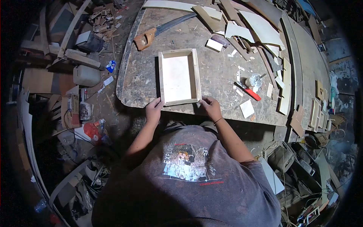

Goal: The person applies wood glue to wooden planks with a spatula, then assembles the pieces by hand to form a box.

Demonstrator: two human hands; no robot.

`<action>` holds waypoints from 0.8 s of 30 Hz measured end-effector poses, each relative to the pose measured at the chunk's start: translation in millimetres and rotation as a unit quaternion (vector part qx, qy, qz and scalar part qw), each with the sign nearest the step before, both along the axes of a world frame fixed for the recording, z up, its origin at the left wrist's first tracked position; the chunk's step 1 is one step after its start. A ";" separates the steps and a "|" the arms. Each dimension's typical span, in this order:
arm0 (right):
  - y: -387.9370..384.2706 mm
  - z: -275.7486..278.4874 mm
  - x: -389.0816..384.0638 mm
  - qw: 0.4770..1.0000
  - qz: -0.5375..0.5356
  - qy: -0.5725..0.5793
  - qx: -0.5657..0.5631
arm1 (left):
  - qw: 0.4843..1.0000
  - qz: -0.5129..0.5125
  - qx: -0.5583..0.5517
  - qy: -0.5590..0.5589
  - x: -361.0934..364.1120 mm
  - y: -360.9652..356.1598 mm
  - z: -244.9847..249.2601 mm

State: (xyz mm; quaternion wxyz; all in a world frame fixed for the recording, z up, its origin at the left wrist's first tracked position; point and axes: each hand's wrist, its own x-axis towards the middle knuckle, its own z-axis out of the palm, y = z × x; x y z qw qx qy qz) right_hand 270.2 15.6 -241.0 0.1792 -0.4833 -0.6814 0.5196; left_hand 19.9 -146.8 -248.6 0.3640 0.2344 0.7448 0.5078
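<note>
A shallow open wooden box [196, 77] with a pale bottom lies near the front edge of the workbench, its open side up. My left hand [154, 109] grips its near left corner, fingers closed against the wood. At the near right corner, my right hand [211, 108] has its thumb and fingers on the frame in the same way. Nothing lies inside the box. The undersides of both hands are hidden from above.
On the worn workbench [141, 83] lie a handsaw [145, 39], a red-handled tool [252, 94], a small tub [254, 80], a white block [214, 45] and a square offcut [247, 109]. Wood strips crowd the far right. Scrap and a plastic jug [87, 75] litter the floor.
</note>
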 end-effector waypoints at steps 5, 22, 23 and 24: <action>2.4 16.0 -1.6 0.999 0.019 -0.002 -0.027 | 1.000 -0.002 -0.015 -0.005 0.0 -0.9 3.6; 24.5 -2.1 4.9 0.993 -0.024 0.063 -0.097 | 0.998 0.035 -0.038 -0.019 12.7 5.0 42.3; 28.4 -3.7 5.5 0.977 -0.063 0.070 -0.190 | 0.998 0.039 -0.036 -0.017 13.8 4.8 42.5; 33.8 -20.1 7.3 0.989 -0.023 0.071 -0.126 | 0.998 0.042 -0.034 -0.016 14.9 4.5 43.0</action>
